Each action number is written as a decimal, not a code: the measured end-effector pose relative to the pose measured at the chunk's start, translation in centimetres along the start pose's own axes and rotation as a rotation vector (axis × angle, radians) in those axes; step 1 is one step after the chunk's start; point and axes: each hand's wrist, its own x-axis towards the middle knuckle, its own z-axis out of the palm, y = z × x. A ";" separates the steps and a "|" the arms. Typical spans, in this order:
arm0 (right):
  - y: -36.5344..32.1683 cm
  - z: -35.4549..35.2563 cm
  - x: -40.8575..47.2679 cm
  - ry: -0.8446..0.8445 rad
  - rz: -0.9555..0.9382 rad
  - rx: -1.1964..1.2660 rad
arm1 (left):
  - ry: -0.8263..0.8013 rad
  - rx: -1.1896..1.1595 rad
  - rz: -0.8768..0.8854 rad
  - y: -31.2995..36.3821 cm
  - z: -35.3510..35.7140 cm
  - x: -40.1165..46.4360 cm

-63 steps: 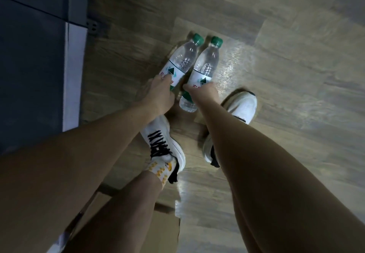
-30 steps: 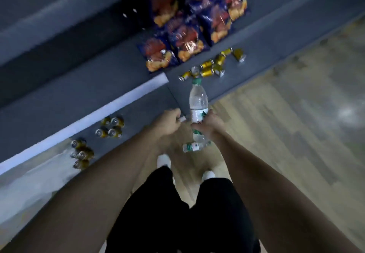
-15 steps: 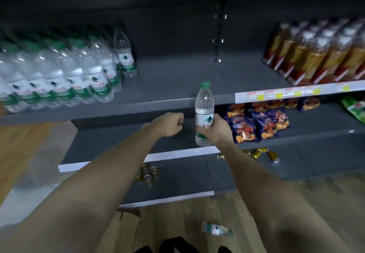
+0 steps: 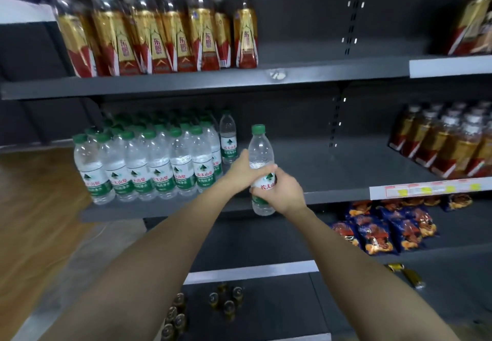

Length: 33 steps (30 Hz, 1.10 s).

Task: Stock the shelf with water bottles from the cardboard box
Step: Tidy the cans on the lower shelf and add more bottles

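A clear water bottle with a green cap and a white-and-green label stands upright in front of the dark grey middle shelf. My right hand grips it around the label. My left hand reaches in from the left and wraps its fingers around the bottle just above the label. Several matching water bottles stand in rows on the left part of that shelf. The cardboard box is out of view.
Gold-and-red drink bottles line the top shelf, and more of them stand at the right of the middle shelf. Blue snack bags lie on the lower shelf. Small dark bottles stand on the bottom shelf.
One of two bottles dropped to the floor. My view rose from the floor to the shelves, the right hand lifted its bottle to the middle shelf, and the empty left hand moved onto it.
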 end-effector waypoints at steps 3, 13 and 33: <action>-1.7 0.2 1.1 -0.018 0.005 0.027 | 0.114 0.008 -0.033 0.1 -1.1 1.0; -1.0 2.2 8.4 -0.415 -0.020 0.152 | 0.339 -0.018 -0.117 0.6 -3.3 4.2; 4.7 4.3 23.8 -0.565 -0.067 0.058 | 0.239 0.233 -0.364 0.2 -4.9 14.6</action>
